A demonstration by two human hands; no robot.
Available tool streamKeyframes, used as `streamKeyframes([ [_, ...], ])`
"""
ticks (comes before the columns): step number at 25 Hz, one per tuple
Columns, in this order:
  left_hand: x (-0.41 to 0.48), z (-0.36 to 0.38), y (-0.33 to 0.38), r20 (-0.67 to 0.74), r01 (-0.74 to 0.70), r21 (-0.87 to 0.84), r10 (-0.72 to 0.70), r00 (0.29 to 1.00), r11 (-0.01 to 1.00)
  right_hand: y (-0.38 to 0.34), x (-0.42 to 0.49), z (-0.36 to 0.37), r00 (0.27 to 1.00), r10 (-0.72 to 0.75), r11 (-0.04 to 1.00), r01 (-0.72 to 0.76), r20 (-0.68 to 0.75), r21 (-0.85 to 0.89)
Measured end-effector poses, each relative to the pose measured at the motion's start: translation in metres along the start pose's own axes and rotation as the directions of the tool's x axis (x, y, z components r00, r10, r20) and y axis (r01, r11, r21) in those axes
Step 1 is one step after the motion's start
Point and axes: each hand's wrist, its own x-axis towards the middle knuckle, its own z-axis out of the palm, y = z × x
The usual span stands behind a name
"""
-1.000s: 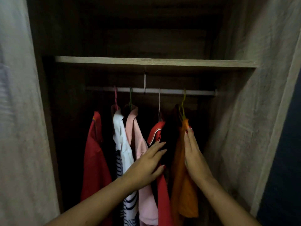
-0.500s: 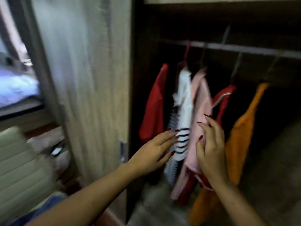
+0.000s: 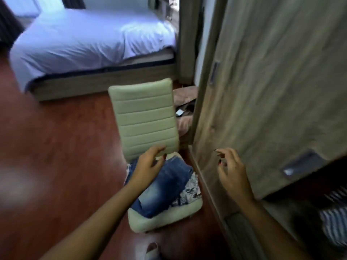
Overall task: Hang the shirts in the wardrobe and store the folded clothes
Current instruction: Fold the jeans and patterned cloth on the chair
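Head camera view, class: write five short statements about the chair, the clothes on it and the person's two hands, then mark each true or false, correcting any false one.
1. Folded jeans lie on the seat of the chair. True.
2. The left hand is gripping a hanger. False: it is open and empty, above the jeans.
3. A patterned black-and-white cloth lies under the jeans. True.
4. The right hand holds an orange shirt. False: it is empty, fingers loosely curled, near the wardrobe door.
5. The bed is piled with clothes. False: only its pale sheet shows.
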Motion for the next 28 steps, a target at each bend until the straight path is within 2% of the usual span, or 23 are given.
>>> streamKeyframes([
  [2, 0.000, -0.012, -0.064, -0.024, 0.174, -0.003, -0.174, 0.984, 0.985, 0.010, 0.013, 0.067, 0.983, 0.149, 0.985, -0.157, 0.111, 0.074],
  [4, -0.005, -0.012, -0.118, -0.017, 0.335, -0.016, -0.335, 0.942, 0.942, 0.029, 0.017, 0.123, 0.903, 0.355, 0.906, -0.396, 0.243, 0.148],
  [6, -0.014, 0.002, -0.160, -0.002, 0.462, -0.034, -0.462, 0.887, 0.886, 0.057, 0.014, 0.169, 0.774, 0.515, 0.770, -0.607, 0.369, 0.198],
  [8, -0.023, 0.027, -0.204, 0.037, 0.565, -0.052, -0.564, 0.825, 0.823, 0.092, 0.014, 0.214, 0.617, 0.659, 0.597, -0.777, 0.431, 0.199],
  [11, -0.025, 0.069, -0.254, 0.042, 0.648, -0.073, -0.646, 0.762, 0.758, 0.150, 0.012, 0.271, 0.411, 0.777, 0.391, -0.909, 0.477, 0.146],
  [13, -0.022, 0.093, -0.276, -0.001, 0.673, -0.086, -0.676, 0.737, 0.734, 0.184, 0.007, 0.307, 0.339, 0.801, 0.341, -0.936, 0.493, 0.090],
  [16, -0.020, 0.118, -0.293, -0.047, 0.696, -0.136, -0.706, 0.707, 0.705, 0.209, -0.006, 0.346, 0.309, 0.799, 0.315, -0.946, 0.516, 0.078],
  [19, -0.024, 0.126, -0.296, -0.118, 0.661, -0.198, -0.687, 0.717, 0.723, 0.210, -0.016, 0.365, 0.263, 0.821, 0.154, -0.957, 0.507, 0.247],
  [23, -0.031, 0.114, -0.290, -0.349, 0.590, -0.186, -0.614, 0.708, 0.786, 0.198, -0.013, 0.369, 0.261, 0.799, 0.016, -0.910, 0.542, 0.414],
  [25, -0.035, 0.106, -0.298, -0.448, 0.623, -0.158, -0.618, 0.646, 0.766, 0.192, -0.011, 0.364, 0.262, 0.743, -0.074, -0.882, 0.616, 0.465],
  [26, -0.036, 0.104, -0.305, -0.447, 0.656, -0.175, -0.653, 0.612, 0.734, 0.189, -0.012, 0.359, 0.264, 0.714, -0.116, -0.869, 0.648, 0.481],
  [28, -0.032, 0.107, -0.312, -0.306, 0.711, -0.292, -0.767, 0.564, 0.639, 0.178, -0.010, 0.350, 0.263, 0.680, -0.177, -0.847, 0.684, 0.501],
])
